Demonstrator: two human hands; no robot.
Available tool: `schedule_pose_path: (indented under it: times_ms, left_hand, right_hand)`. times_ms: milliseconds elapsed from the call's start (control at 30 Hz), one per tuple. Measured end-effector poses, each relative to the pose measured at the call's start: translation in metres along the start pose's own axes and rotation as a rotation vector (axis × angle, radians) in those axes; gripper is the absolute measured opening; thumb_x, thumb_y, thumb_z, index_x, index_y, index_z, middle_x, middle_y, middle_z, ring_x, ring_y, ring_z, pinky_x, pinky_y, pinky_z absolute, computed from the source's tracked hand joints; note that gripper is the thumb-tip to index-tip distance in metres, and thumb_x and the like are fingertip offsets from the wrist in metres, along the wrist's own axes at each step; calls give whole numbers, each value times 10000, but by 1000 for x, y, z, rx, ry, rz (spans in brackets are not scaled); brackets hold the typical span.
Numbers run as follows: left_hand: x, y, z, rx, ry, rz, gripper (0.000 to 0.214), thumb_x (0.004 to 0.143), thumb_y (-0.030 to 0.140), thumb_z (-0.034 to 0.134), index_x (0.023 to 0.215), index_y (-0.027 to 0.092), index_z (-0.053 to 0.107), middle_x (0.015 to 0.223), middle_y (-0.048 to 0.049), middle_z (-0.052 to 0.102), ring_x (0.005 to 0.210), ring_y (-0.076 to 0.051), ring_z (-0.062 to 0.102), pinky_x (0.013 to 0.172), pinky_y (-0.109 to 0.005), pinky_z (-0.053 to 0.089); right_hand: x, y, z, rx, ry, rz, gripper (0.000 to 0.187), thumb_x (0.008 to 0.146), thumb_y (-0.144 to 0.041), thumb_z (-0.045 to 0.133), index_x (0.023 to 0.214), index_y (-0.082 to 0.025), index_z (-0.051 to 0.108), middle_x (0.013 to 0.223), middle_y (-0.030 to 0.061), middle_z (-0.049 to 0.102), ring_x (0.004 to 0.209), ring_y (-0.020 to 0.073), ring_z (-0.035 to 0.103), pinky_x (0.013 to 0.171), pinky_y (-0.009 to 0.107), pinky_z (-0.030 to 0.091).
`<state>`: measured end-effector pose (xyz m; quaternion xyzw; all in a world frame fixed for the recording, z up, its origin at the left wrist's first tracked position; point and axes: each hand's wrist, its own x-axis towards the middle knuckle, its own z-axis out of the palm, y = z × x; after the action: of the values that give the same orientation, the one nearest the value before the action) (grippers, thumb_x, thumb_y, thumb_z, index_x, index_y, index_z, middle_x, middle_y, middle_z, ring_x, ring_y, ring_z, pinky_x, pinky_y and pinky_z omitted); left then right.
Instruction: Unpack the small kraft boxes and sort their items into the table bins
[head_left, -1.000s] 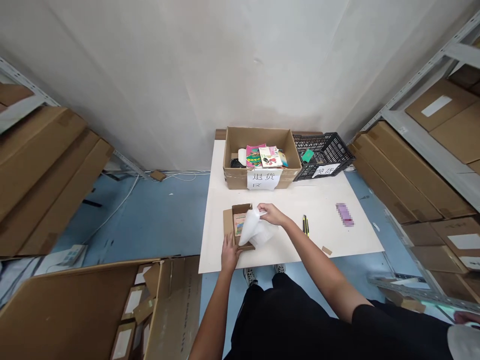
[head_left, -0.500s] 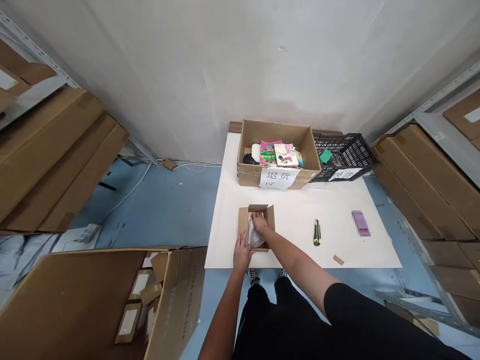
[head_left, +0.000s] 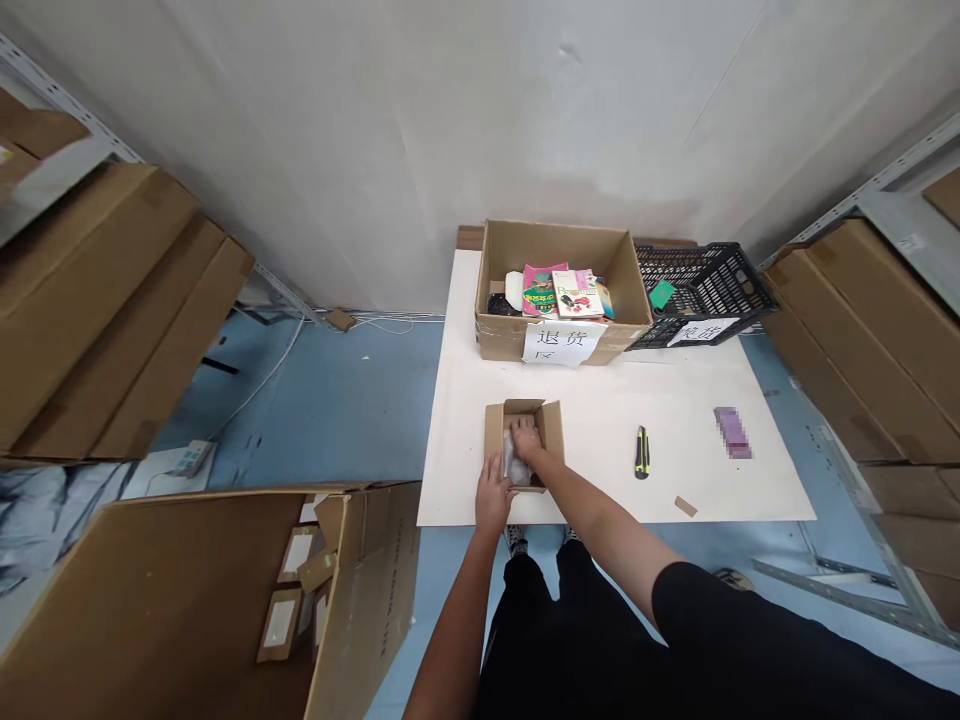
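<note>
A small open cardboard box (head_left: 553, 425) sits near the front edge of the white table (head_left: 675, 400). My right hand (head_left: 527, 441) is down inside it, fingers curled onto crumpled white wrapping (head_left: 514, 464). My left hand (head_left: 492, 493) lies against the box's near left side, fingers spread along the cardboard.
A big cardboard box (head_left: 562, 345) of books with a paper label and a black plastic crate (head_left: 720, 280) stand at the table's back. A yellow-black utility knife (head_left: 642, 452), a purple item (head_left: 731, 432) and a cardboard scrap (head_left: 685, 506) lie to the right. A large open carton (head_left: 187, 600) stands lower left.
My right hand has pushed the white wrapping from above the small box down into it. My left hand has stayed on the box's side.
</note>
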<state>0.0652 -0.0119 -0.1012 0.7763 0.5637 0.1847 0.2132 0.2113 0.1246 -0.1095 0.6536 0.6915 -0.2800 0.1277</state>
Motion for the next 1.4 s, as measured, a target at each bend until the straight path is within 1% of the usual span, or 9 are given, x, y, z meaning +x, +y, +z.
schedule_pose_path:
  times_ms: [200, 333, 467, 667, 767, 900, 1100, 1200, 1400]
  left_hand:
    - [6, -3, -10, 39, -40, -24, 51, 794, 158, 758, 783, 201, 734, 1685, -86, 421, 1579, -387, 318, 1196, -532, 450]
    - [3, -14, -21, 71, -37, -45, 34, 784, 171, 760, 784, 197, 738, 1669, -98, 445, 1580, -402, 309, 1230, -548, 399]
    - [-6, -44, -38, 79, 23, -44, 69, 826, 208, 727, 758, 212, 735, 1654, -89, 465, 1589, -390, 293, 1254, -535, 373]
    - [1, -84, -67, 120, -24, -12, 78, 838, 274, 734, 855, 218, 786, 1656, -94, 453, 1595, -407, 265, 1244, -531, 388]
    - [7, -78, -74, 155, -62, -33, 342, 799, 227, 750, 1140, 214, 781, 1678, -117, 415, 1601, -423, 237, 1239, -558, 380]
    - [6, -52, -88, 165, -39, -67, 665, 823, 205, 692, 1480, 226, 589, 1651, -132, 451, 1605, -418, 217, 1213, -589, 397]
    - [22, 21, -94, 59, 267, -50, 576, 960, 239, 534, 1535, 228, 517, 1489, -160, 573, 1473, -356, 455, 1220, -564, 402]
    - [57, 73, -60, -16, 173, 44, 486, 973, 236, 522, 1454, 231, 596, 1429, -149, 615, 1409, -322, 520, 1211, -521, 427]
    - [143, 149, 58, -99, -363, 26, 580, 941, 198, 545, 1521, 217, 536, 1648, -138, 449, 1521, -285, 420, 1208, -456, 434]
  right_hand:
    - [-19, -3, -33, 28, 21, -98, 525, 814, -41, 659, 1318, -187, 634, 1208, 126, 747, 1124, 277, 689, 937, 312, 490]
    - [-38, 11, -81, 157, 191, -216, 444, 773, -53, 657, 1177, -228, 716, 1197, 80, 758, 1108, 261, 694, 927, 296, 484]
    - [-62, 57, -140, 469, 337, -346, 329, 740, -88, 660, 1028, -213, 759, 1038, 33, 780, 960, 229, 708, 863, 283, 508]
    - [-83, 152, -180, 519, 176, -253, 332, 643, -142, 778, 971, -192, 785, 944, 11, 764, 902, 244, 703, 809, 289, 522]
    - [-79, 184, -162, 391, 205, -37, 665, 624, -151, 845, 1274, -248, 740, 1241, 82, 736, 1154, 325, 661, 1003, 393, 486]
    - [-74, 212, -109, 238, 207, 258, 1084, 676, -278, 905, 1632, -290, 394, 1629, 165, 442, 1504, 377, 384, 1196, 502, 325]
    - [-84, 249, -31, 220, 247, 251, 802, 936, -304, 642, 1669, -202, 334, 1735, 161, 267, 1599, 345, 231, 1257, 455, 276]
    - [-88, 261, -4, 221, 94, 207, 802, 929, -254, 596, 1676, -171, 316, 1761, 161, 174, 1619, 382, 161, 1252, 509, 299]
    - [-91, 255, 41, 242, -49, -63, 811, 849, -69, 513, 1644, -159, 382, 1745, 140, 218, 1630, 329, 148, 1257, 562, 311]
